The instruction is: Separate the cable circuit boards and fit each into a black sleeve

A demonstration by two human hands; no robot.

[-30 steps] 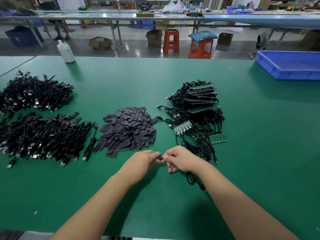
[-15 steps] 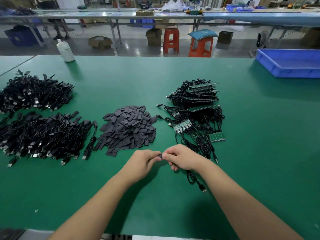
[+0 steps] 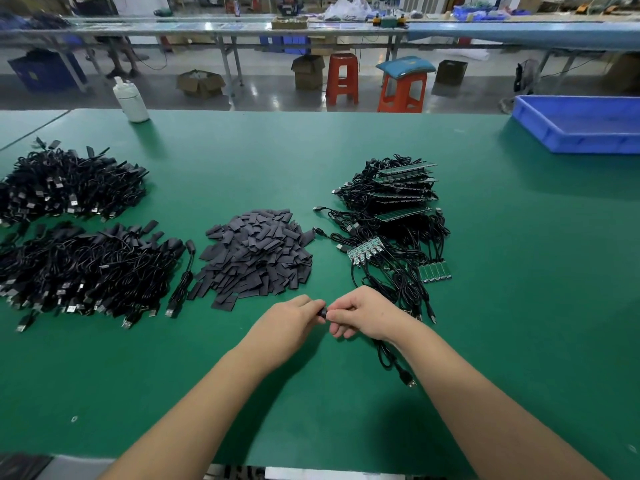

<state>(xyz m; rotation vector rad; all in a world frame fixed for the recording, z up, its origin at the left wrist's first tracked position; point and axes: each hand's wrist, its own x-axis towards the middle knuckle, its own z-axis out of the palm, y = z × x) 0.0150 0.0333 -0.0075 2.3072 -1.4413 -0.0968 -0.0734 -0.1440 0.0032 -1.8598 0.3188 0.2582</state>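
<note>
From the head view, both forearms reach forward over a green desk [image 3: 485,271] and the two hands meet near its front middle. The left hand [image 3: 294,318] has its fingers curled round a small black sleeve [image 3: 322,312], of which only the end shows between the two hands. The right hand [image 3: 363,315] pinches the same spot from the other side with bent fingers; what it holds at the tips is hidden, so whether a board is already inside the sleeve cannot be told. A black cable [image 3: 393,360] runs out from under the right wrist toward the person and ends in a USB plug [image 3: 408,380] lying on the desk.

Just beyond the hands lies a heap of loose black sleeves [image 3: 258,252]. To its right sits a tangle of cables with green circuit boards [image 3: 398,216], some boards stacked in strips at the far side, and one short strip [image 3: 434,272] lying flat at the near right edge of the tangle. At the left are two large piles of finished cables [image 3: 86,268], one behind the other.

A white bottle [image 3: 130,98] stands at the far left edge of the desk, and a blue tray [image 3: 581,124] rests at the far right. Behind the desk, red stools [image 3: 342,79] and cardboard boxes stand on the floor.
</note>
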